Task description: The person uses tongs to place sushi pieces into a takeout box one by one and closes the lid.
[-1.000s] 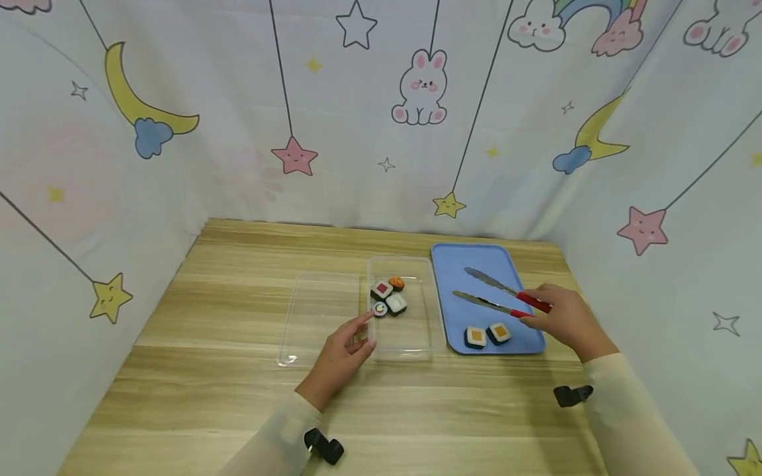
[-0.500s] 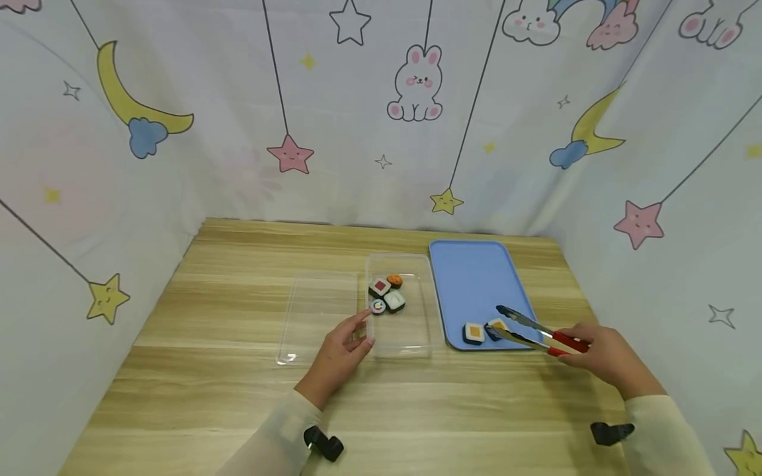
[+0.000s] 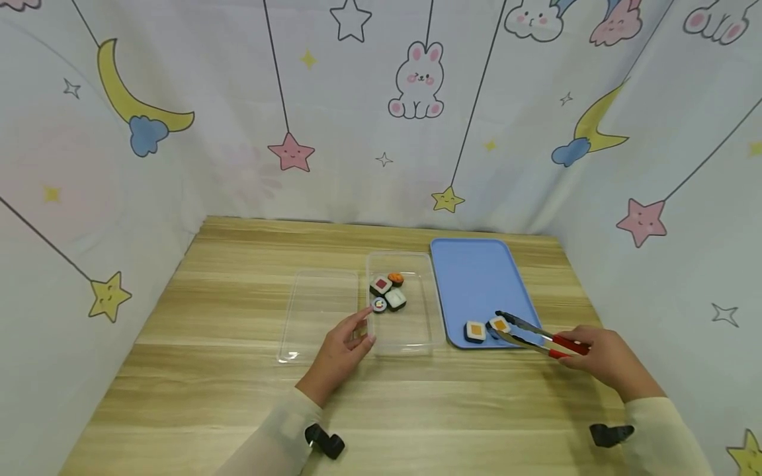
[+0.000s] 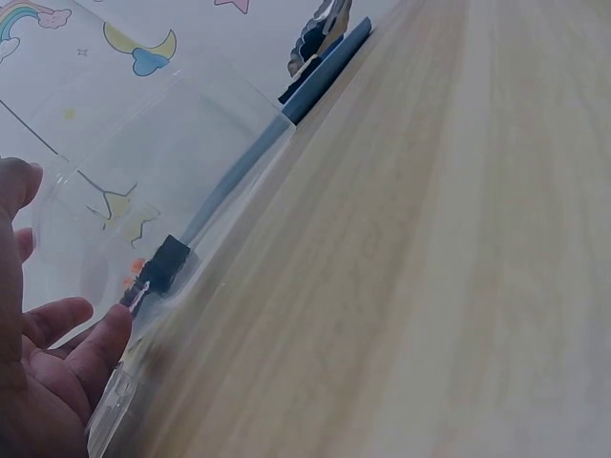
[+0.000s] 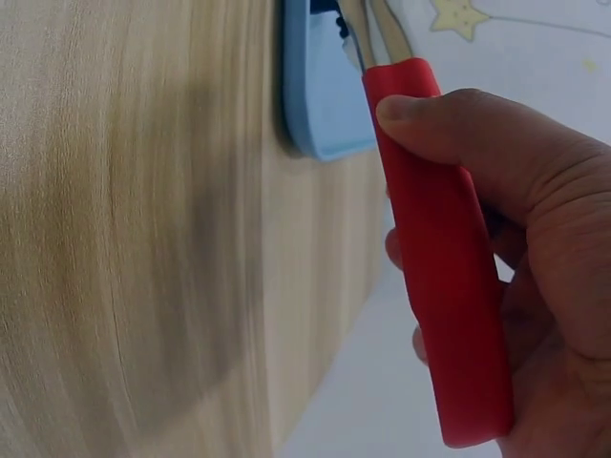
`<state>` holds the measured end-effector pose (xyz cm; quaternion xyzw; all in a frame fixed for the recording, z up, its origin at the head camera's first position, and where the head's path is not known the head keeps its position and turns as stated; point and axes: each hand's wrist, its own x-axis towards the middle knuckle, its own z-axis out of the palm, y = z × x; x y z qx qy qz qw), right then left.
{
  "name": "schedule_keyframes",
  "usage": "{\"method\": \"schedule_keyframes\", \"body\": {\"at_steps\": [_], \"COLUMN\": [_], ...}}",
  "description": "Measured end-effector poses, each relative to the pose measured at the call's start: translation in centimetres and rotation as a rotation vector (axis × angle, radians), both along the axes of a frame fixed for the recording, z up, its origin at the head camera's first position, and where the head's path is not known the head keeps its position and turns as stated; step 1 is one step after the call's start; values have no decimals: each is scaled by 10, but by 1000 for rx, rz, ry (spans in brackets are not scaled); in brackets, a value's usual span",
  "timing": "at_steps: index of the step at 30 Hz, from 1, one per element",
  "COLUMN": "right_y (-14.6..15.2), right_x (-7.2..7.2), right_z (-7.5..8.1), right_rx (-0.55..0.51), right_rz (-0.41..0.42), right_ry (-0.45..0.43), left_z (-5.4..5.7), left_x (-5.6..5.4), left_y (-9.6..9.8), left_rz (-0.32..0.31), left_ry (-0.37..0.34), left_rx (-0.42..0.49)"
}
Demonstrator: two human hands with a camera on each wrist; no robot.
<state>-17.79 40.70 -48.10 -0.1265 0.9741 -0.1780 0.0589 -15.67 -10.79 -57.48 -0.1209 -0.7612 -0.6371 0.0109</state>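
My right hand (image 3: 604,360) grips red-handled metal tongs (image 5: 434,258). The tongs' tips lie on either side of a square sushi roll (image 3: 499,324) with an orange centre, on the blue tray (image 3: 476,277). A matching roll (image 3: 475,332) sits just left of it. My left hand (image 3: 338,356) rests against the near-left wall of a clear plastic box (image 3: 413,327), fingers loosely extended. Inside that box, along its left side, are a red-centred roll (image 3: 381,285), an orange-topped piece (image 3: 395,279), a white-topped roll (image 3: 395,299) and a small round roll (image 3: 379,305).
A clear lid (image 3: 318,311) lies on the wooden table (image 3: 226,370), left of the box. Printed cloth walls (image 3: 345,92) enclose the table at the back and sides.
My right hand has moved toward the tray's near right corner, and the tongs' tips have come down around the right-hand roll. The left hand stays at the box.
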Motion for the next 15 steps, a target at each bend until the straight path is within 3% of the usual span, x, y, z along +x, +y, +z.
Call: {"method": "schedule_keyframes", "body": {"at_steps": [7, 15], "right_y": [0, -13], "right_x": [0, -7], "right_z": [1, 17], "right_rx": [-4, -50], "right_rz": [-3, -41], "right_ry": [30, 98], "left_z": [0, 2], "left_x": [1, 1], "left_y": [0, 1], "left_rz": [2, -1], "left_ry": [13, 33], "left_rx": [-8, 8]}}
